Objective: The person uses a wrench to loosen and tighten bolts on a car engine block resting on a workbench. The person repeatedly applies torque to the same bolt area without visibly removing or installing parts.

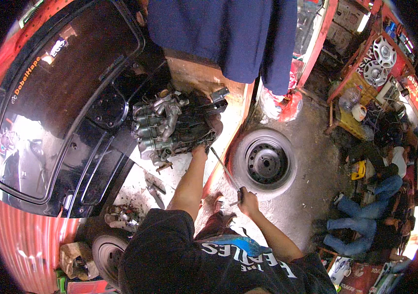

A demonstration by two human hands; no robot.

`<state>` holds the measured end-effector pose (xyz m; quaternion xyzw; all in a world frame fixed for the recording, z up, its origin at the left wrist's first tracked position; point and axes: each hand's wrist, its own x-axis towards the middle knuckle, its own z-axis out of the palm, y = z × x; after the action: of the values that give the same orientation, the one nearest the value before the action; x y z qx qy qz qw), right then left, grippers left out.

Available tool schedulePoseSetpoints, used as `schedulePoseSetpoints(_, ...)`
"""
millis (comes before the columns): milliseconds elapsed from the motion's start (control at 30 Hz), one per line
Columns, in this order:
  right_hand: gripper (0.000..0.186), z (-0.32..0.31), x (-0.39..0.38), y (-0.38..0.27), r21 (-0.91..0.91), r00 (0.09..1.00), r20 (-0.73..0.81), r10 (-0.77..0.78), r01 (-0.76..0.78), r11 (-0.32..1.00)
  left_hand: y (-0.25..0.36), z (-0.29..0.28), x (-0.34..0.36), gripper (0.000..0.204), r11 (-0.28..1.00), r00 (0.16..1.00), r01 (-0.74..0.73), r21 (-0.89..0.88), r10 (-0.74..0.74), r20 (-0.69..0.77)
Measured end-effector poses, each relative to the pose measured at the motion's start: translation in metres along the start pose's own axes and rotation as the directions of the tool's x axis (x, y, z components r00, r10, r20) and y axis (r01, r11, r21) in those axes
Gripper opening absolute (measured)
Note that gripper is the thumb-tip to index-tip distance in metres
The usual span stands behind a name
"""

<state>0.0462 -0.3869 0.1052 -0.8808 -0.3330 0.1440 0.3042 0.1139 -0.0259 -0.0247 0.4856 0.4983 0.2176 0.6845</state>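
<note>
A greasy car engine (174, 127) with silver pipes on top lies on a pale wooden bench (240, 100) left of centre. My left hand (200, 151) reaches to its near right corner and touches it there; the fingers are mostly hidden among the dark parts. In front of the bench's edge, my right hand (248, 203) is closed round the dark handle of a long, thin metal bar tool (224, 167). The bar slants up to the left, its far tip close to my left hand. A short crosswise piece shows beside the right fist.
A wheel (266, 162) lies flat on the floor right of the bench. A black vehicle tailgate (62, 112) leans at the left. Loose tools (156, 193) lie on the bench's near part. Dark blue cloth (223, 39) hangs ahead. People in jeans (360, 215) sit at the right.
</note>
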Motion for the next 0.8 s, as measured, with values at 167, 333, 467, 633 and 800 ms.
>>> schedulePoseSetpoints(167, 0.016, 0.009, 0.015, -0.007, 0.012, 1.0, 0.006, -0.018, 0.018, 1.0, -0.01, 0.004, 0.025, 0.039, 0.899, 0.992, 0.114, -0.422, -0.079, 0.1)
schedulePoseSetpoints(333, 0.017, 0.014, 0.026, -0.011, 0.021, 1.0, -0.011, -0.019, 0.02, 1.0, -0.005, 0.011, 0.014, 0.033, 0.812, 0.985, 0.166, -0.56, -0.162, 0.058)
schedulePoseSetpoints(467, 0.019, 0.015, 0.027, -0.014, 0.024, 0.999, -0.007, -0.043, 0.043, 0.999, 0.0, 0.01, 0.013, 0.03, 0.83, 0.94, 0.269, -0.489, -0.337, -0.057)
schedulePoseSetpoints(633, 0.02, 0.022, 0.022, -0.016, -0.017, 0.999, 0.01, -0.035, 0.035, 0.999, -0.018, 0.005, 0.038, 0.036, 0.852, 0.925, 0.337, -0.402, -0.38, -0.029)
schedulePoseSetpoints(800, 0.026, 0.039, 0.019, -0.014, -0.109, 0.995, 0.077, -0.056, 0.064, 0.992, -0.006, 0.005, 0.023, 0.044, 0.938, 0.957, 0.235, -0.254, -0.269, -0.111)
